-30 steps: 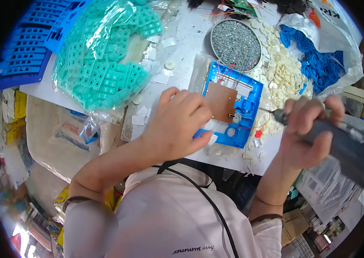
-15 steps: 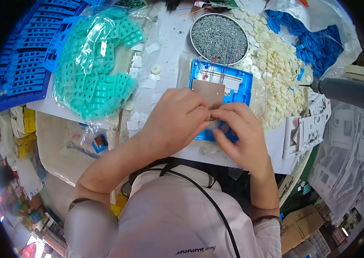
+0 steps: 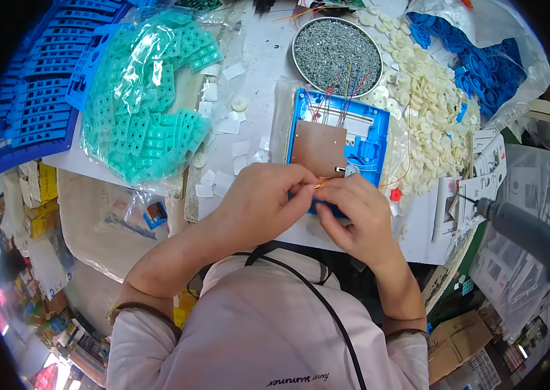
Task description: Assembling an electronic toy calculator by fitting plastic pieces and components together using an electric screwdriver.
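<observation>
A blue plastic casing [image 3: 374,140] lies on the table in front of me, with a brown circuit board [image 3: 319,146] in it. Thin red and dark wires [image 3: 330,104] stick up beyond the board's far edge. At the near edge, my left hand [image 3: 268,198] and my right hand [image 3: 356,211] meet fingertip to fingertip. Both pinch a thin orange wire [image 3: 320,184], partly hidden by the fingers. A small black-and-metal part [image 3: 340,170] sits at the board's near right corner. The casing's near end is mostly covered by my hands.
A round dish of screws [image 3: 337,55] stands beyond the casing. Cream plastic discs [image 3: 431,110] spread to the right, near a bag of blue parts [image 3: 489,71]. Bagged teal keypads [image 3: 151,123] and stacked blue casings [image 3: 41,84] lie left. An electric screwdriver [image 3: 515,227] hangs at right.
Both hands have drawn slightly toward me, uncovering more of the board, and the orange wire now shows between the fingertips. The screwdriver hangs lower in view. A small red piece now shows right of the casing.
</observation>
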The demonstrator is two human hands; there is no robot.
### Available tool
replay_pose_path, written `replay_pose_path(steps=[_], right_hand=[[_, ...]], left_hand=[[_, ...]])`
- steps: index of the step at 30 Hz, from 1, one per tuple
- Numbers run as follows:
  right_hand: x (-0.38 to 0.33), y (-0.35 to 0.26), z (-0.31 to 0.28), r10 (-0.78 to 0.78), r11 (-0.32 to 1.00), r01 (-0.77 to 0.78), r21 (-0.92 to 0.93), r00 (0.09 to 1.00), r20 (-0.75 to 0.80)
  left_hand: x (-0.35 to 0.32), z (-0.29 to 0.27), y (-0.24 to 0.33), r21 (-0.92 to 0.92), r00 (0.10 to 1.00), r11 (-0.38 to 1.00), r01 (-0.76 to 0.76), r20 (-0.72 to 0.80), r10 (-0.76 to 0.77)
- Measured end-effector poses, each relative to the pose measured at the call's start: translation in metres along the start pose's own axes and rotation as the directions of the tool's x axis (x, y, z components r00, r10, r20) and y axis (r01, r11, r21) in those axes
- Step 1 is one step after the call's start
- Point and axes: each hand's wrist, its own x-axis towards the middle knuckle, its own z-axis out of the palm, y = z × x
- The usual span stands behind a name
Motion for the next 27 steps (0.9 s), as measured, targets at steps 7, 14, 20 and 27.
replay_pose_path(steps=[7,14,20,27], right_hand=[[0.016,0.002,-0.002,0.075,0.997,-0.076,0.016,0.997,0.036],[0.015,-0.005,-0.002,0.593,0.603,-0.621,0.501,0.769,0.240],[0.021,-0.007,-0.007,0.598,0.584,-0.643,0.495,0.754,0.273],[0.018,-0.003,-0.008,0.604,0.639,-0.660,0.394,0.748,0.274]], left_hand=[[0.003,-0.001,-0.004,0.179,0.985,0.971,-0.159,-0.044,0.169],[0.000,-0.005,-0.010,0.011,0.988,0.988,-0.151,-0.037,0.151],[0.003,-0.006,-0.011,0.030,0.989,0.988,-0.148,-0.019,0.149],[0.002,-0.002,-0.014,0.056,0.982,0.982,-0.182,-0.047,0.185]])
